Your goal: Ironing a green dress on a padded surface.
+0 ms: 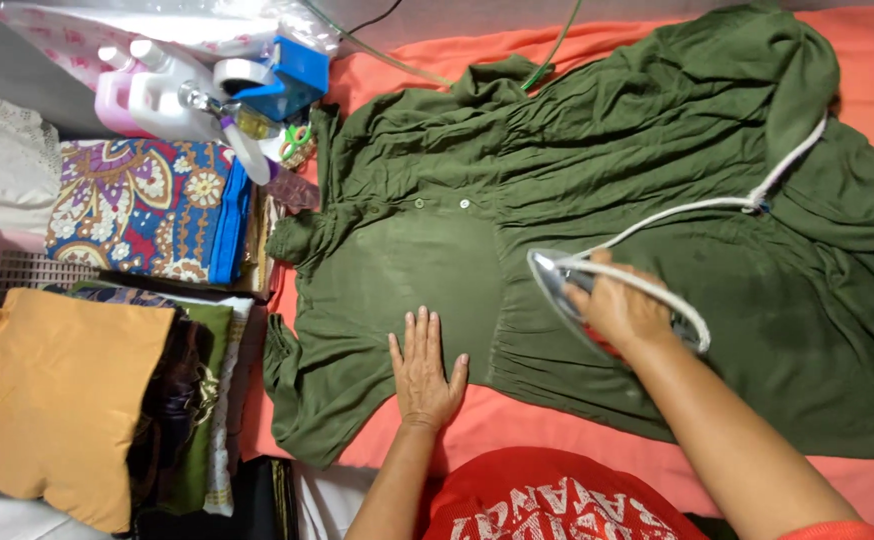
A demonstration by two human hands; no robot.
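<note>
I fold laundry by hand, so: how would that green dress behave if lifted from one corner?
The green dress would probably hang limp: it lies in soft gathers and wrinkles. It looks thin and light. Where the left hand presses, it would likely slide over the orange cover.

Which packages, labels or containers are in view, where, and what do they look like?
White jug: top left, handled plastic bottle lying beside the dress.
Pink bottle: behind the white jug, pale pink plastic, mostly hidden.
Blue box: top left by the dress collar, bright blue and blocky.
No screens or signs visible.
</note>
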